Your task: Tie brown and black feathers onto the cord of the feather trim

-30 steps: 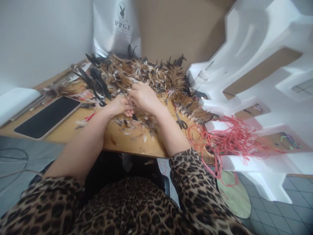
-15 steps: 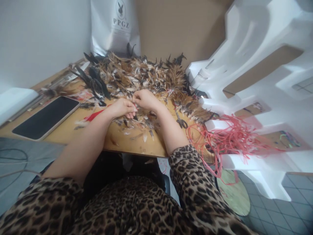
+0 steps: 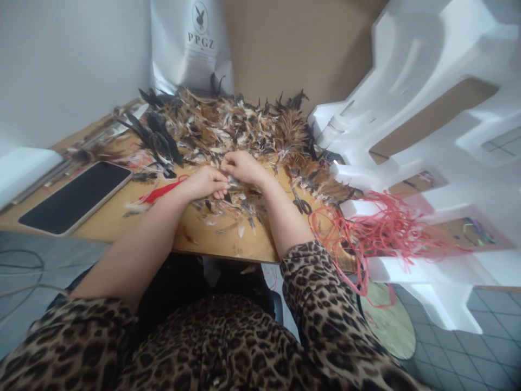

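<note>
A large heap of brown, black and white feathers (image 3: 244, 125) covers the far half of a wooden table (image 3: 191, 228). My left hand (image 3: 205, 182) and my right hand (image 3: 244, 165) meet at the heap's near edge, fingers curled and pinched together on a small bunch of feathers between them. A red strand (image 3: 160, 193) lies on the table just under my left wrist. What exactly the fingertips grip is partly hidden by the hands.
A black phone (image 3: 75, 195) lies at the left. Small black scissors (image 3: 301, 205) rest right of my right forearm. A tangle of red strings (image 3: 366, 228) spills over white foam packing (image 3: 427, 136) at the right. A white PPGZ bag (image 3: 191, 43) stands behind.
My right hand has drawn back from the heap toward my left hand and the two now pinch together. The red strand under my left wrist has come into view.
</note>
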Demonstrator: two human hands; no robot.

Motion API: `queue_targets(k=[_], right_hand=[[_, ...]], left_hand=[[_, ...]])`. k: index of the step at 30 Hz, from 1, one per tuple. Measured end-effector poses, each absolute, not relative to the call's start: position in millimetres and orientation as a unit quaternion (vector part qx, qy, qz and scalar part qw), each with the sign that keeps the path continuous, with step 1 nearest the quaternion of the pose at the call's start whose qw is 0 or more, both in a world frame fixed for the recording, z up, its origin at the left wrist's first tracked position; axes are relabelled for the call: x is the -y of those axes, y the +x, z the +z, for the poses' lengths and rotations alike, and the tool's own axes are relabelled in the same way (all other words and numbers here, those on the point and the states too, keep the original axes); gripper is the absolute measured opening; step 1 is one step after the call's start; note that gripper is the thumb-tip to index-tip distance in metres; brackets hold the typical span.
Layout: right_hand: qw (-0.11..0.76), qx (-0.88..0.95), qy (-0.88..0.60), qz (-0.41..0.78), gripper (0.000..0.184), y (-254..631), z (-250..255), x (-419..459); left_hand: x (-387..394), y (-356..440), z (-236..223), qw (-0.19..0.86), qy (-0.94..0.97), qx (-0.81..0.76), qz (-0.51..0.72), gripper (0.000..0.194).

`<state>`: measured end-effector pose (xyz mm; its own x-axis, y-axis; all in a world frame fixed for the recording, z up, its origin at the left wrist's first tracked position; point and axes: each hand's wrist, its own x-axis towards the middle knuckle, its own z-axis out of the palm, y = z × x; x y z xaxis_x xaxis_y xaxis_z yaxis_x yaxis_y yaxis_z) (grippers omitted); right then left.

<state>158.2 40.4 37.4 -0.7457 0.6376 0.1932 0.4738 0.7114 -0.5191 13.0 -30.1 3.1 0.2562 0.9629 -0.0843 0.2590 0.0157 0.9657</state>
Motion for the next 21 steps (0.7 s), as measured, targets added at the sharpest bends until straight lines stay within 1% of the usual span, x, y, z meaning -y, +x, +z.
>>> queue_targets(k=[5, 7, 9, 11, 13, 15, 18, 21], right_hand=[[0.241, 0.842, -0.297, 0.379, 0.013, 171.5, 19.4, -64.8], [0.265, 0.826, -0.301, 0.397, 0.014, 173.7, 18.1, -67.1], [0.283, 0.82, -0.303, 0.394, 0.016, 171.8, 18.3, -64.9], [0.292, 0.819, -0.309, 0.385, 0.019, 166.4, 17.7, -60.2], [0.295, 0.825, -0.318, 0.362, 0.021, 159.3, 16.2, -54.3], [0.289, 0.846, -0.319, 0.314, 0.021, 152.5, 15.1, -47.3], [0.254, 0.891, -0.314, 0.207, 0.021, 145.1, 17.7, -34.2], [0.219, 0.923, -0.305, 0.088, 0.022, 140.6, 25.8, -19.9]], left_hand=[[33.4, 10.9, 7.8, 0.528, 0.57, -0.474, 0.414, 0.015], [31.6, 9.3, 7.4, 0.514, 0.533, -0.476, 0.475, 0.015], [27.9, 7.4, 6.1, 0.495, 0.477, -0.481, 0.544, 0.014], [23.3, 5.4, 4.7, 0.489, 0.417, -0.493, 0.586, 0.012], [19.2, 3.4, 3.5, 0.481, 0.36, -0.499, 0.624, 0.008], [16.1, 1.6, 2.1, 0.472, 0.333, -0.508, 0.64, 0.01], [13.1, -0.8, -1.2, 0.461, 0.323, -0.515, 0.646, 0.012], [11.8, -2.4, -5.6, 0.44, 0.353, -0.532, 0.632, 0.013]])
